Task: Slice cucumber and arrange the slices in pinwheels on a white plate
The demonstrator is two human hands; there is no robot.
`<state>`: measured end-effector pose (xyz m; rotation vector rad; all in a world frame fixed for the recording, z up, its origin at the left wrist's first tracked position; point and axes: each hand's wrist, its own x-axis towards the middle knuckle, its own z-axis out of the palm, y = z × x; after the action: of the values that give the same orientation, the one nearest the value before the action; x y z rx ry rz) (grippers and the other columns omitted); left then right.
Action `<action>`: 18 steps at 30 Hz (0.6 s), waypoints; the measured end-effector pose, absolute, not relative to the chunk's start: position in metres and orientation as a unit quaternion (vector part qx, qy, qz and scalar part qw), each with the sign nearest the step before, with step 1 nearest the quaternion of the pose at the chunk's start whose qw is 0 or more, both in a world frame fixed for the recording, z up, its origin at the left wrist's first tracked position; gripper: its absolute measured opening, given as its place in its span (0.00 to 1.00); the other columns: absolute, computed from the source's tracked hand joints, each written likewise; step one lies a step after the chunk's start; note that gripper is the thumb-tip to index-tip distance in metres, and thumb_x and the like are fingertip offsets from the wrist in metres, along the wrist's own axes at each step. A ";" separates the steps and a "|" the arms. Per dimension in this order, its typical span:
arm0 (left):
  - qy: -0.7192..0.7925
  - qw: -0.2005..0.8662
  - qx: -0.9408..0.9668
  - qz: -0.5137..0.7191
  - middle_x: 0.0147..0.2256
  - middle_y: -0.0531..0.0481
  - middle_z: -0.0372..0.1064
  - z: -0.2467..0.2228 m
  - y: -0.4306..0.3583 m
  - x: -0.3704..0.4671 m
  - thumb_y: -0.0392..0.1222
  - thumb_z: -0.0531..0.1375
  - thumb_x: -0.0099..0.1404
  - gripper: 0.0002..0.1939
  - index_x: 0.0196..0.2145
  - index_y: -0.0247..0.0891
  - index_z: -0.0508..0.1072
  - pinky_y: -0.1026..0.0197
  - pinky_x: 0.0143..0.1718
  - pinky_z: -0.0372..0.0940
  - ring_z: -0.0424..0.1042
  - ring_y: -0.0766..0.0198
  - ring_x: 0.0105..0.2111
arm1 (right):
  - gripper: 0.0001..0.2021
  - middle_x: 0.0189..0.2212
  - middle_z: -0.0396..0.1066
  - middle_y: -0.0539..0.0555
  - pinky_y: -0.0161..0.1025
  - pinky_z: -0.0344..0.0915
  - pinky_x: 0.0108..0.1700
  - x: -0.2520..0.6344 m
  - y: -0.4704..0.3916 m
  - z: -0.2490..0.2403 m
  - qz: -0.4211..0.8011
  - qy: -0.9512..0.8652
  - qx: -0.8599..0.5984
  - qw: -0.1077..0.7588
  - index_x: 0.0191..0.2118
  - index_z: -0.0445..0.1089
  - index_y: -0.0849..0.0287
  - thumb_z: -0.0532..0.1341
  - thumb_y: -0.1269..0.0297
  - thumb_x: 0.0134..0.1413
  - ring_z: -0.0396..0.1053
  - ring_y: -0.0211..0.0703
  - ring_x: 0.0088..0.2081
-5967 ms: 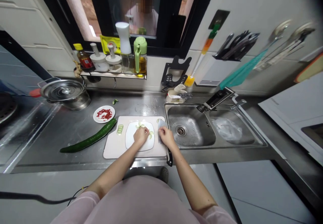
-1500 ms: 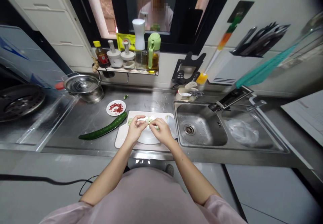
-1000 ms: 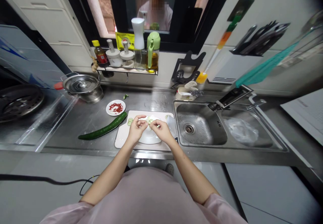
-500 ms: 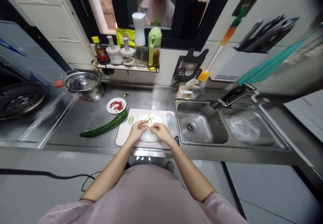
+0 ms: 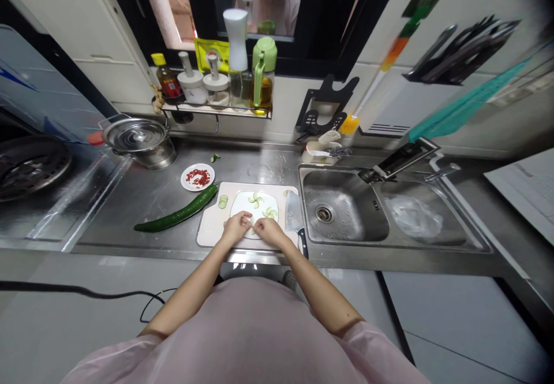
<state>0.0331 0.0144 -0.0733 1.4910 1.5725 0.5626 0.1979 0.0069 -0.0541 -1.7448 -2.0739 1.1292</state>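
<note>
My left hand (image 5: pixel 236 227) and my right hand (image 5: pixel 269 231) meet over the near part of a white plate (image 5: pixel 239 201). The fingers of both are pinched together at a small pale-green cucumber slice (image 5: pixel 253 222), partly covered by the fingertips. On the plate, thin cucumber slices form a pinwheel (image 5: pixel 255 200) at the back and another pinwheel (image 5: pixel 270 213) at the right. Under the plate lies a pale cutting board (image 5: pixel 209 229). A short stack of cucumber slices (image 5: pixel 223 201) rests on its left side, and a cleaver (image 5: pixel 294 211) lies along its right edge.
A long cucumber (image 5: pixel 175 215) lies left of the board, below a small plate of chopped red bits (image 5: pixel 187 181). A lidded steel pot (image 5: pixel 142 141) stands farther left. To the right is a double sink (image 5: pixel 346 216). Seasoning bottles (image 5: pixel 263 78) line the wall rack.
Both hands have drawn nearer to me, toward the plate's front edge, uncovering the right-hand pinwheel of slices. The camera view has shifted slightly.
</note>
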 end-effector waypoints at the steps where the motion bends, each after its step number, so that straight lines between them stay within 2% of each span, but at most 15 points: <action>1: 0.644 0.412 0.611 0.204 0.30 0.54 0.75 -0.071 0.014 0.034 0.37 0.59 0.55 0.14 0.41 0.43 0.75 0.58 0.42 0.59 0.71 0.63 0.32 | 0.08 0.27 0.73 0.52 0.30 0.53 0.30 0.197 0.007 -0.053 0.371 -0.707 -0.594 0.091 0.30 0.75 0.62 0.57 0.72 0.51 0.66 0.36 0.30; 5: 0.653 0.377 0.638 0.158 0.32 0.53 0.77 -0.065 0.012 0.034 0.38 0.58 0.57 0.15 0.43 0.44 0.74 0.53 0.49 0.56 0.73 0.59 0.36 | 0.09 0.30 0.74 0.54 0.31 0.53 0.31 0.194 0.007 -0.047 0.333 -0.727 -0.599 0.047 0.33 0.75 0.61 0.56 0.71 0.55 0.67 0.37 0.32; 12: 0.643 0.354 0.667 0.128 0.33 0.52 0.77 -0.061 0.012 0.033 0.38 0.56 0.59 0.15 0.44 0.44 0.75 0.52 0.50 0.53 0.73 0.58 0.37 | 0.11 0.34 0.75 0.56 0.33 0.54 0.32 0.185 0.005 -0.044 0.287 -0.750 -0.596 0.001 0.36 0.74 0.60 0.53 0.68 0.60 0.69 0.40 0.35; 18: 0.624 0.323 0.704 0.103 0.35 0.48 0.77 -0.060 0.012 0.033 0.37 0.55 0.60 0.14 0.40 0.44 0.78 0.51 0.49 0.51 0.72 0.54 0.42 | 0.12 0.39 0.74 0.56 0.34 0.55 0.35 0.182 -0.003 -0.048 0.251 -0.758 -0.602 0.006 0.40 0.72 0.59 0.51 0.66 0.63 0.68 0.42 0.39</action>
<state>0.0332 0.0123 -0.0595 1.8484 1.6363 0.2695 0.1823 -0.0026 -0.0483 -1.8820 -2.3728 0.7851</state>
